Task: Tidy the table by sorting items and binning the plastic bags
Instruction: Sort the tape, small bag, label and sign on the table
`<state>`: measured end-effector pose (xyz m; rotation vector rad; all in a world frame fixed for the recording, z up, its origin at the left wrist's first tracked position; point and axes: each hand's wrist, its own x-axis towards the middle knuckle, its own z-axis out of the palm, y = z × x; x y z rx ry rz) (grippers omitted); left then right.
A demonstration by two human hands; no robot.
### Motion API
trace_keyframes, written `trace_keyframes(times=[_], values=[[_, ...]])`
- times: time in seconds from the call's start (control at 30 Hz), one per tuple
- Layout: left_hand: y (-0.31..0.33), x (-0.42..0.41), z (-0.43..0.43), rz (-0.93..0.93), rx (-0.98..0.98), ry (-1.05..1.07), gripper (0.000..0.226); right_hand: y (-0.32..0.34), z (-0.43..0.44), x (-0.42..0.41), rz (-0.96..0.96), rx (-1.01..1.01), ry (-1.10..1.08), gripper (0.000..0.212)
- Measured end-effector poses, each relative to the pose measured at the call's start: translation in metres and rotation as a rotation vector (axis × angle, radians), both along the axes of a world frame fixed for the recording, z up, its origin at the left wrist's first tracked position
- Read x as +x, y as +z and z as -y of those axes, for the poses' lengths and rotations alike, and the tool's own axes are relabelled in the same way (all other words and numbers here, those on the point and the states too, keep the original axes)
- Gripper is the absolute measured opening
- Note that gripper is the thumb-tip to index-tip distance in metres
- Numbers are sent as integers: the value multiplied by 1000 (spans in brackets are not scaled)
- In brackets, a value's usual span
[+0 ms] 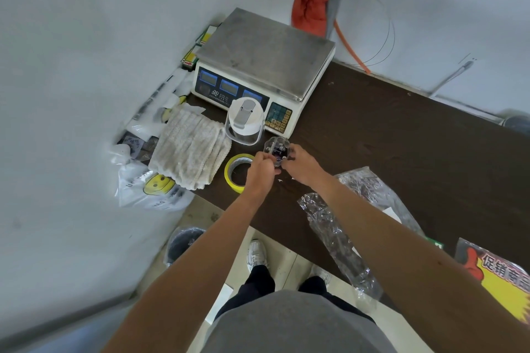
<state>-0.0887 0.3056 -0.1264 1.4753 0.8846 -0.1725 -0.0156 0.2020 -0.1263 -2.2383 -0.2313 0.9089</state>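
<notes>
A white plastic bag (155, 189) printed with a yellow smiley face hangs at the left edge of the dark brown counter (401, 129), beside a folded grey towel (189, 149) and a yellow tape roll (229, 172). Just right of the roll, a small clear round case (276, 149) with dark and white bits inside sits in both grips. The left hand (259, 169) pinches its near rim and the right hand (301, 166) curls round its right side. Crinkled clear bags (332, 226) lie further right. The walls are white and the floor is tiled. The red-and-yellow sign (499, 275) begins "促销商".
</notes>
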Motion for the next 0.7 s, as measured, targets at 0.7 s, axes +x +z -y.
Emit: trace_keyframes(times=[0.7], values=[[24, 27, 46, -35, 473, -609, 36, 29, 63, 26, 72, -22, -167, 70]])
